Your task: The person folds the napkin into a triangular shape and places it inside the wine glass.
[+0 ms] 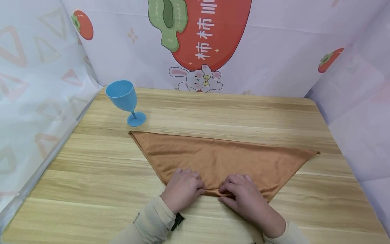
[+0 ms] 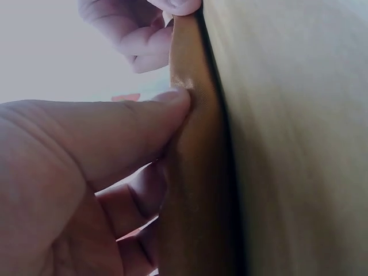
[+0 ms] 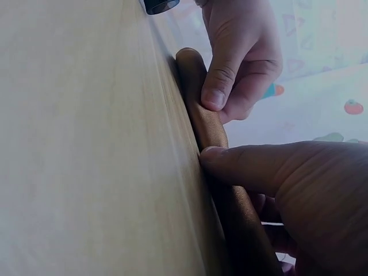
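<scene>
A brown satin-like cloth (image 1: 210, 156) lies on the table, its long straight edge at the back and pointed corners at far left and right. Its near edge is folded over into a thick roll, seen close up as a brown band (image 2: 198, 172) in the left wrist view. My left hand (image 1: 184, 189) pinches this edge between thumb and fingers. A short way to the right, my right hand (image 1: 243, 196) pinches the same edge, its thumb (image 3: 241, 164) on the near side of the roll. Most of the fingertips are hidden behind the cloth.
A blue plastic goblet (image 1: 123, 98) stands upright at the back left, near the cloth's left corner. The wooden table (image 1: 91, 189) is bordered by a printed backdrop (image 1: 274, 54) behind and pale sheets on both sides.
</scene>
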The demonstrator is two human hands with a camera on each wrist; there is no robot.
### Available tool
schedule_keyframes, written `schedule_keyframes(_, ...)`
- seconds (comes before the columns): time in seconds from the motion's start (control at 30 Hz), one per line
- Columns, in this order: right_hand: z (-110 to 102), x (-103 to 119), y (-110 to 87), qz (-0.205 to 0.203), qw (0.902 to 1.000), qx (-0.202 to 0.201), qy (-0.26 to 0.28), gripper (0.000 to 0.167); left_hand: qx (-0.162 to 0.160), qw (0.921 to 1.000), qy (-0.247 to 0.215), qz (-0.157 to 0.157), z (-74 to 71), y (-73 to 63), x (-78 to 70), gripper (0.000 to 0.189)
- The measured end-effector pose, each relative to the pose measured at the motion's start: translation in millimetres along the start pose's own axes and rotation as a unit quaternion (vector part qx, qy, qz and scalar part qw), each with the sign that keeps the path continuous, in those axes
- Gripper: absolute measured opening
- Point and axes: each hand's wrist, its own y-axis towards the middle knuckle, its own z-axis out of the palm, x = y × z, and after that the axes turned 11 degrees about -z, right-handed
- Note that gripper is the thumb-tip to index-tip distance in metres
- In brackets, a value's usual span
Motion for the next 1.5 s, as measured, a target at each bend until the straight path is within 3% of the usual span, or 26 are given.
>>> schedule_keyframes(0.4, -0.9, -0.6, 1.1, -0.009, 0.9999, 0.006, -0.008, 0.01, -0.001, 0.9997, -0.024, -0.004, 0.0, 0.6, 0.3, 0.005)
schedule_keyframes(0.67, -0.5, 0.7, 3.0, -0.01, 0.9999, 0.004, -0.011, 0.008, 0.032, 0.999, -0.025, -0.017, 0.9, 1.0, 1.0, 0.015)
schedule_keyframes(1.07, 4.2, -4.1, 0.9, 0.017, 0.9994, -0.024, 0.017, 0.019, 0.005, 0.9999, -0.013, -0.008, -0.5, 0.7, -0.4, 0.005)
schedule_keyframes(1.27, 4.1, -5.0, 1.1, 0.005, 0.9985, -0.047, 0.026, 0.018, 0.0, 0.9999, -0.014, -0.008, -0.4, 1.0, -0.3, 0.004)
schedule_keyframes(1.5, 2.8, -4.5, 0.5, 0.011, 0.9993, -0.035, 0.004, 0.021, -0.014, 0.9997, -0.011, -0.018, 1.0, 0.8, -1.2, 0.002)
